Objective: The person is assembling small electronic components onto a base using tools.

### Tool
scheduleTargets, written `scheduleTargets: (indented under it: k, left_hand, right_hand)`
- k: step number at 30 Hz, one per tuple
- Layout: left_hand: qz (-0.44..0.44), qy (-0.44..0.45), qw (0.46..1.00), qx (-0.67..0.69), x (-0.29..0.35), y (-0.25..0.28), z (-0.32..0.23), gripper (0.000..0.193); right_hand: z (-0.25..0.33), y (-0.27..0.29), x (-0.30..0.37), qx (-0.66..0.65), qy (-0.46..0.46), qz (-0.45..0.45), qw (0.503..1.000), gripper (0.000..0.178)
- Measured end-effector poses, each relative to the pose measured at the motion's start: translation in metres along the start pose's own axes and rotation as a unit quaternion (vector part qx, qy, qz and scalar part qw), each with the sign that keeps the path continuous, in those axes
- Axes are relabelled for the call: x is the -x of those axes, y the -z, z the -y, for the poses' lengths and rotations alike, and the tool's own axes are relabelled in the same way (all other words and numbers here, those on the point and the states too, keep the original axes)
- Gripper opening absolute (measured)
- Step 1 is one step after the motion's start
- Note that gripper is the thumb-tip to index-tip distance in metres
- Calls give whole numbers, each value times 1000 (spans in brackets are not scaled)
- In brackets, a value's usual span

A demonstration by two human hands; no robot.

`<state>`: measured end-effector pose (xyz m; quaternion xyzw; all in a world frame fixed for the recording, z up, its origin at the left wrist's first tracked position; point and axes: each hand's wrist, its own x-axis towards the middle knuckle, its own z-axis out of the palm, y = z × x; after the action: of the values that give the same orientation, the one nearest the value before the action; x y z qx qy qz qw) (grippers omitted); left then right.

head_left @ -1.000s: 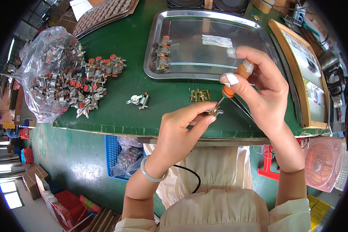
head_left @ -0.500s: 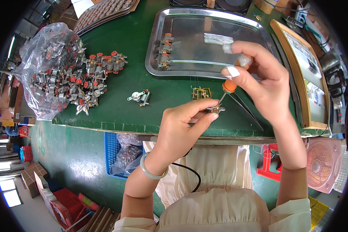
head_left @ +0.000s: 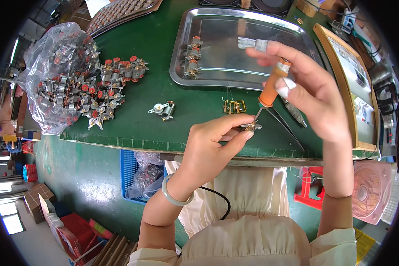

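My left hand, a pale bangle on its wrist, pinches a small metal part with tabs just above the table's front edge. Into that part points the thin shaft of an orange-handled screwdriver, tilted slightly right. My right hand is loosely around its handle, thumb against the side and index finger stretched past it; white tape wraps the thumb and index finger. Behind the left fingertips lies a small yellow-brass frame. Tweezers and a grey-handled tool rest beside the screwdriver. A loose metal assembly lies to the left.
A metal tray holds several red-topped assemblies at its left side. A clear plastic bag spills many similar ones onto the green table. A wooden-edged frame stands right; a blue crate sits below.
My right hand has shifted slightly right, its fingers opening around the handle and showing more of it. The screwdriver leans more to the right. My left hand keeps its pinch.
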<state>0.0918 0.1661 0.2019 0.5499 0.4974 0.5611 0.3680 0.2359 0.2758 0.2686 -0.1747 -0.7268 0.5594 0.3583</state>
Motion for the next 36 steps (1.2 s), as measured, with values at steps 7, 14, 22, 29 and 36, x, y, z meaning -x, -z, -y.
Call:
scheduleTargets:
  k: [7,14,22,29,36]
  left_hand:
    - [9,12,1000,-11,1,1,-1,25]
    - [-2,7,999,33,-1,1,0,25]
    - [-10,90,955,283,-8,14,-11,30]
    - [46,116,930,345,-7,11,-19,28]
    - [57,115,929,347,-9,9,-22,28]
  right_hand:
    - [-6,7,-3,-6,-50,18,999,22]
    - [-7,-10,5,-57,-32,-104,992,22]
    - [2,-19,50,-156,-219,-89,959,19]
    - [-10,-39,46,-299,-175,-158,925,19]
    - [-15,-43,47,-308,-105,-172,930,15]
